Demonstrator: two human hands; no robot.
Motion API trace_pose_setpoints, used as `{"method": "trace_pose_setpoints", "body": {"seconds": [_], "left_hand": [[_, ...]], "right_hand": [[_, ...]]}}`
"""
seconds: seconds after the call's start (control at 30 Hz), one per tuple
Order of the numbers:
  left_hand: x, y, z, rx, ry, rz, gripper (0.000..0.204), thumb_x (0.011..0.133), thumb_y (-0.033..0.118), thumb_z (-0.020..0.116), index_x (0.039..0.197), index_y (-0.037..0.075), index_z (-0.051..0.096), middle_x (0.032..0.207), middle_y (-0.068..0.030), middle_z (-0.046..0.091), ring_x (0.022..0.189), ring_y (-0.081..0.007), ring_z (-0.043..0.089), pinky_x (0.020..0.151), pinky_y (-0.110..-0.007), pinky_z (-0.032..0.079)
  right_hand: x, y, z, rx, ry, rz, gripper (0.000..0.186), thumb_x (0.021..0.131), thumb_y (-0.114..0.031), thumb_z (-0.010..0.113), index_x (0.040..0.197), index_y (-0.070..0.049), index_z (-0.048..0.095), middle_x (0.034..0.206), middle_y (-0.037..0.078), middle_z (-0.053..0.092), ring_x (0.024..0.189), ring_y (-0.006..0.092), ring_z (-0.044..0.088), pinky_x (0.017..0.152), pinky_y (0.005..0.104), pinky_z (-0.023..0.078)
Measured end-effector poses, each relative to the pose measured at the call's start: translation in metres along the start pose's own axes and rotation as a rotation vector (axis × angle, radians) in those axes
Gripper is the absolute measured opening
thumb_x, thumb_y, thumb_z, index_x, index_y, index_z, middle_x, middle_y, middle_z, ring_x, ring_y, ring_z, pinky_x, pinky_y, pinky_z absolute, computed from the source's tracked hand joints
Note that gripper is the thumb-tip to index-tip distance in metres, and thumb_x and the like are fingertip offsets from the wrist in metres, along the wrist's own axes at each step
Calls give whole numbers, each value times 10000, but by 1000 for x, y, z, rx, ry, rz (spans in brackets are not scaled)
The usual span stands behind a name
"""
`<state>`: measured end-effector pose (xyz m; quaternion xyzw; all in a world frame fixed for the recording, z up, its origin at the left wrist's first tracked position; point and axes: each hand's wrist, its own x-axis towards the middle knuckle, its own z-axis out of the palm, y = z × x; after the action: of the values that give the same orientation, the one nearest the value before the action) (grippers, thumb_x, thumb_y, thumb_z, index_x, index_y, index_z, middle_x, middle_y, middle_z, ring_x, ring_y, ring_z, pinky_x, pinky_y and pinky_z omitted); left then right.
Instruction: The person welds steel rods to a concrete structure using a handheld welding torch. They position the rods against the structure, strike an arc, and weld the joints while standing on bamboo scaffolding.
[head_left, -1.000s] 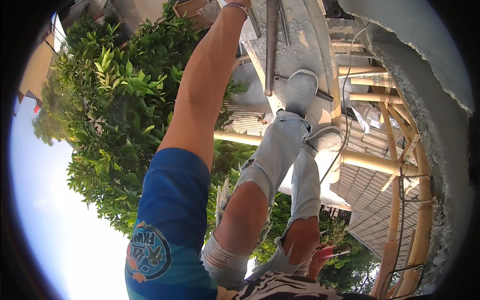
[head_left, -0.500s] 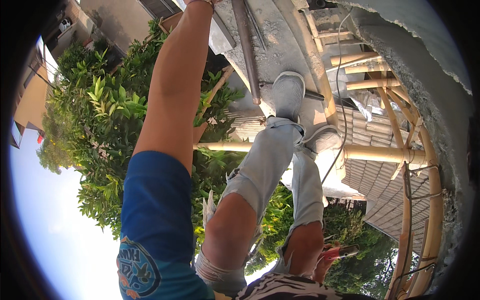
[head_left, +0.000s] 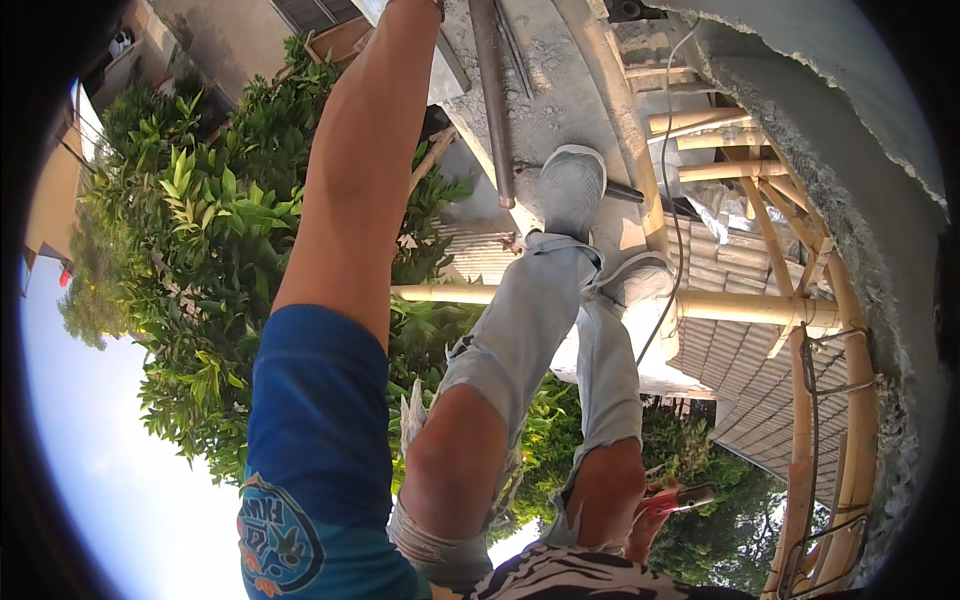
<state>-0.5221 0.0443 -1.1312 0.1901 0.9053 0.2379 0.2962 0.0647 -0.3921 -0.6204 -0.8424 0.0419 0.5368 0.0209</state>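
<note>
My left arm (head_left: 350, 170), in a blue sleeve, reaches up to the top edge; its hand lies beyond the picture. Close to that wrist is a grey flat-sided bar or block (head_left: 449, 70). Low down, partly behind my right knee, my right hand (head_left: 643, 528) appears closed around a small red object with a grey end (head_left: 694, 497); its kind is unclear. A long brown pipe or rod (head_left: 493, 110) lies on the dusty grey ledge (head_left: 555, 80), with a thinner rod (head_left: 514, 50) beside it. My grey shoes (head_left: 573, 190) rest by the ledge.
Bamboo scaffolding (head_left: 760, 308) with tied poles stands to the right, beside a rough curved cement wall (head_left: 840, 130). A dark cable (head_left: 677, 200) hangs past my shoes. Below are a tiled roof (head_left: 770, 400) and leafy trees (head_left: 220, 240). One bamboo pole (head_left: 445, 293) crosses behind my legs.
My left arm has shifted slightly right and up. The scaffolding and ledge appear a little farther left in the view. My right hand has hardly moved.
</note>
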Motion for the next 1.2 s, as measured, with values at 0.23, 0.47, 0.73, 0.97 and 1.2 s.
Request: {"method": "trace_pose_setpoints", "body": {"seconds": [0.23, 0.47, 0.73, 0.97, 1.2], "left_hand": [[17, -54, 1, 259, 123, 227, 621, 878, 507, 614, 1050, -88, 664, 893, -270, 708, 907, -417, 692, 795, -473, 506], [-82, -62, -32, 274, 248, 207, 465, 850, 307, 693, 1114, -71, 632, 1060, -291, 685, 988, -415, 685, 844, -485, 534], [-162, -49, -60, -475, -90, -202, 262, 827, 112, 699, 1026, -51, 652, 829, -91, 680, 685, -171, 644, 640, -278, 522], [-312, -38, -168, -530, -582, -591, 190, 938, 94, 627, 1047, -37, 712, 801, 7, 590, 707, -92, 522, 645, -236, 444], [-475, 5, -361, 226, -619, 4, 206, 807, 183, 688, 906, 3, 711, 717, -110, 673, 623, -203, 624, 623, -337, 503]], "right_hand": [[-1, -7, 1, -9, -2, 1, 814, 916, -291, 757, 1530, -159, 240, 1199, 12, 511, 966, 124, 574, 795, 288, 506], [4, -8, 0, -21, -32, -51, 816, 916, -288, 759, 1532, -172, 236, 1215, 7, 497, 957, 122, 575, 786, 293, 509], [14, 4, -18, -11, -113, -226, 816, 807, -1, 708, 1476, -101, 252, 1219, 61, 461, 950, 181, 545, 728, 328, 520], [7, 5, -35, -151, -2, -302, 856, 724, 75, 708, 1483, -87, 346, 1126, 47, 519, 1022, 171, 532, 843, 328, 508], [-26, -14, -46, -820, 340, -956, 729, 697, -30, 614, 1399, 13, 422, 1155, 217, 580, 1005, 401, 589, 908, 481, 491]]}}
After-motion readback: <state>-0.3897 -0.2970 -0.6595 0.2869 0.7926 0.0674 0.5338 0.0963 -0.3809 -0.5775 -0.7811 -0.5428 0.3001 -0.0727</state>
